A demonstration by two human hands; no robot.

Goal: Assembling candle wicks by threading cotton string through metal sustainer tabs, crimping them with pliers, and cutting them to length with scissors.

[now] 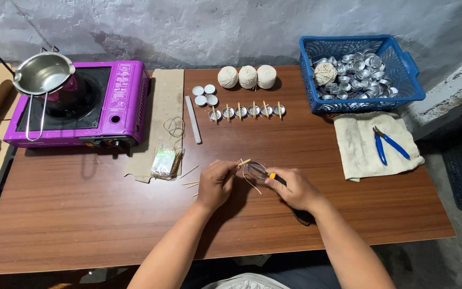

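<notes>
I see a blue basket (pixel 402 80) holding many small metal cups and one ball of string. Three string balls (pixel 247 77) and five cups (pixel 247 111) with sticks line the worktop (pixel 81 214). My left hand (pixel 216 183) pinches a thin stick (pixel 244 161) pointing up-right; my right hand (pixel 294 188) grips scissors (pixel 260 171) at mid-worktop.
</notes>
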